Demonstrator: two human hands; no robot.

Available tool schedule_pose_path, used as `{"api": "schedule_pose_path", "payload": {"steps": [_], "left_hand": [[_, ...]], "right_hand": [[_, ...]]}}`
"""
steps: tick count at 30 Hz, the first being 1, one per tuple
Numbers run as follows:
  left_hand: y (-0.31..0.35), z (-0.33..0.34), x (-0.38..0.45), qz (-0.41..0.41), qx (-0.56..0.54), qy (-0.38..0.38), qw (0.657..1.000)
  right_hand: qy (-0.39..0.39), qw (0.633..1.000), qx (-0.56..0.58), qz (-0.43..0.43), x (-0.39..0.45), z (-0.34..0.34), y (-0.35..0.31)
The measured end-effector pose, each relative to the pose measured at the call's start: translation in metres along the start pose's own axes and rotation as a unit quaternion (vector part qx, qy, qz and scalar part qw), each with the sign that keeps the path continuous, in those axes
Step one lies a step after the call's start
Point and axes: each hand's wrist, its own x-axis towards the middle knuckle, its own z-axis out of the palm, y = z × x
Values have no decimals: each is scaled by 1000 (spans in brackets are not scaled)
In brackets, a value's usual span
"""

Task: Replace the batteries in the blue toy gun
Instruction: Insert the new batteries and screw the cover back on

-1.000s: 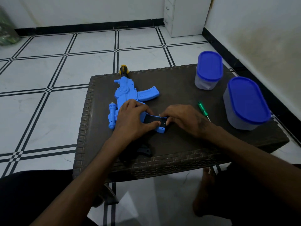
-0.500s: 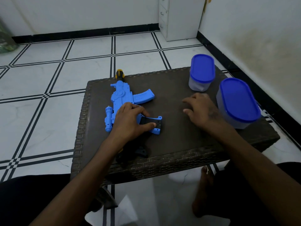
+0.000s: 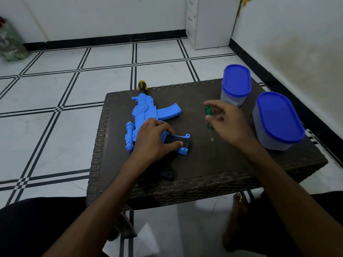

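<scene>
A person sits at a low, dark woven counter (image 3: pixel 213 164), seen from above through a head camera.

The battery change looks to be at an early stage. The blue toy gun (image 3: pixel 146 115) lies flat near the counter's left edge, its yellow-tipped muzzle reaching past the far edge and its stock end toward the near edge. A black panel on the grip (image 3: pixel 177 140), likely the battery cover, appears to be in place, with a small dark spot near its right end that may be a screw. No batteries can be seen anywhere, loose or fitted. So, judging by this, the cover has yet to be unscrewed and lifted, the old cells removed, new ones fitted and the cover closed again.

The left hand (image 3: pixel 154 140) rests on the gun's rear body, fingers curled over it and the thumb stretched along the lower edge of the black panel, holding the toy steady against the counter.

The right hand (image 3: pixel 228 123) is raised above the middle of the counter, just right of the gun. Its thumb and fingertips pinch a small green-handled screwdriver (image 3: pixel 208 118), handle uppermost and metal tip pointing down toward the near edge, clear of the gun.

Two clear containers with blue lids stand by the far right corner (image 3: pixel 235 84) and along the right edge (image 3: pixel 278 119).
</scene>
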Motion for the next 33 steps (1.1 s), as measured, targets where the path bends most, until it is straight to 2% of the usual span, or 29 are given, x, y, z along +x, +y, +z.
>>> {"api": "schedule_pose_path", "payload": {"steps": [4,12,33], "left_hand": [[-1,1,0,8,-2,6,1000],[-3,3,-1,12,-12,19,1000],[-4,5,-1,10,-15,17,1000]], "right_hand": [[66,988,131,-42,-15,0,-27],[129,976,147,-91,-24,11,-31],[114,970,141,-161,-24,21,-25]]}}
